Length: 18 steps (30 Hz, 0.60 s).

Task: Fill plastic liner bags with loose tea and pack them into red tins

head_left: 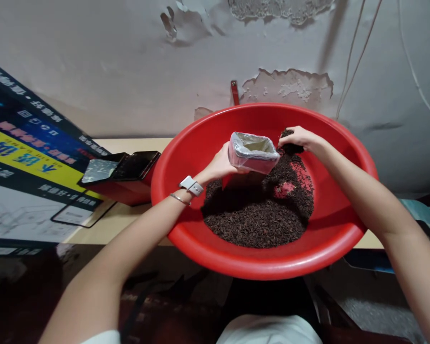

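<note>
Centrally, over a red basin (261, 269), a person's left hand (219, 165) grips a foil-lined bag (257, 163), mouth up, opening's long axis running left to right, while the right hand (301, 137) clutches dark shreds (290, 147).

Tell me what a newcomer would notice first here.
Probably the large round red basin at the centre, dark loose shreds spread inside. Over it, the left hand holds an open silver-lined pouch; the right hand grips a dark clump. Next, perhaps, the black, blue and yellow printed panel at far left.
</note>
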Each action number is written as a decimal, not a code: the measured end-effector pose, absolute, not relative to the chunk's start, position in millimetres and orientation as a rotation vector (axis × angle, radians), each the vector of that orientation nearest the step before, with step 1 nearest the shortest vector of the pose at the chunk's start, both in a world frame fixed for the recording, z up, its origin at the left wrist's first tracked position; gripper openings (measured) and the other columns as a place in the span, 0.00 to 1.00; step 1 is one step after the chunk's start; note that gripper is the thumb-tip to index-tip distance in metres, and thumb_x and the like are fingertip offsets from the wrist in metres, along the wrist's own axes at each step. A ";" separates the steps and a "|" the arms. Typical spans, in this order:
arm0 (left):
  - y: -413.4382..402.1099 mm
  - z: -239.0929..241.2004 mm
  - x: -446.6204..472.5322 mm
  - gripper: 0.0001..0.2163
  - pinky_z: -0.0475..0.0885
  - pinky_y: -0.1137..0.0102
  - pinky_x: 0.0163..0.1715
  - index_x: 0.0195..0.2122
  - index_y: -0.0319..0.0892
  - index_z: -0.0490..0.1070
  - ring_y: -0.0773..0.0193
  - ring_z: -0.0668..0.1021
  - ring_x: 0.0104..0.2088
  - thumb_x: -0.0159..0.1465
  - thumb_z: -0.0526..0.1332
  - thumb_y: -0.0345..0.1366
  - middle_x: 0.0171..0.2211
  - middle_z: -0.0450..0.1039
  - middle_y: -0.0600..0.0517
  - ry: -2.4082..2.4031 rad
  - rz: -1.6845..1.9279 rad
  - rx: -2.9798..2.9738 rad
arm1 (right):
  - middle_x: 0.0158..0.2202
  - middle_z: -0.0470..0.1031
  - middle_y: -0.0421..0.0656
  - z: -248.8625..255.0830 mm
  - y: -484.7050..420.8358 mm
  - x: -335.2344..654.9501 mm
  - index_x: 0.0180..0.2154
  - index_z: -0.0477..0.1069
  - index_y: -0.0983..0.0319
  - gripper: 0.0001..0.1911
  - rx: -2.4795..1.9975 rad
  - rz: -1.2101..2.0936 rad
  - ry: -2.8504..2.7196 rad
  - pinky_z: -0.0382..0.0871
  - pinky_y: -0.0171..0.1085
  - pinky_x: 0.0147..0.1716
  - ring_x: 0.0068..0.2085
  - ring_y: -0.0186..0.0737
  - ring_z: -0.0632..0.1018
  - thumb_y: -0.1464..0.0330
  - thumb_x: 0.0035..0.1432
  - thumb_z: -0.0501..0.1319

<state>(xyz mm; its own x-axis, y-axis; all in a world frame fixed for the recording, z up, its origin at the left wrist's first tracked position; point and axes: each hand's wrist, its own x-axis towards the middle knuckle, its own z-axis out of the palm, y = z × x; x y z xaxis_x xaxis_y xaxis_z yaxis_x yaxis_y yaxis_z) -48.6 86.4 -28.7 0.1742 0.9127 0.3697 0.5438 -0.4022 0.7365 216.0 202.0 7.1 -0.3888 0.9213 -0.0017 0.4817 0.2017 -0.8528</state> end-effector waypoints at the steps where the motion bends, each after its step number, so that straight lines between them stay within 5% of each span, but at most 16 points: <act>1: 83.6 -26.6 -43.8 0.45 0.66 0.48 0.60 0.59 0.39 0.61 0.44 0.72 0.59 0.42 0.75 0.46 0.59 0.68 0.37 1.338 1.094 2.002 | 0.23 0.69 0.39 15.7 196.8 212.4 0.26 0.69 0.60 0.14 -1.258 1.043 -1.964 0.73 0.44 0.34 0.30 0.41 0.74 0.64 0.37 0.72; 8: 75.6 -25.5 -26.3 0.42 0.70 0.45 0.57 0.59 0.42 0.64 0.41 0.74 0.56 0.42 0.75 0.44 0.56 0.71 0.40 1.212 1.003 2.057 | 0.35 0.74 0.41 38.3 139.7 174.1 0.36 0.73 0.61 0.17 -1.049 0.678 -2.136 0.69 0.45 0.48 0.42 0.44 0.74 0.65 0.42 0.71; 12: 75.6 -24.0 -24.6 0.39 0.72 0.46 0.55 0.57 0.42 0.66 0.42 0.76 0.53 0.43 0.74 0.45 0.53 0.74 0.42 1.218 1.020 2.029 | 0.37 0.76 0.43 36.6 130.9 170.1 0.38 0.74 0.61 0.20 -0.974 0.792 -2.210 0.70 0.44 0.46 0.41 0.43 0.75 0.57 0.47 0.71; 18: 80.9 -23.0 -32.3 0.37 0.71 0.48 0.56 0.53 0.40 0.68 0.46 0.77 0.53 0.42 0.75 0.43 0.52 0.75 0.41 1.253 1.115 2.087 | 0.31 0.74 0.44 18.8 188.7 198.4 0.32 0.71 0.62 0.23 -1.130 0.847 -1.777 0.72 0.40 0.41 0.36 0.40 0.77 0.49 0.61 0.57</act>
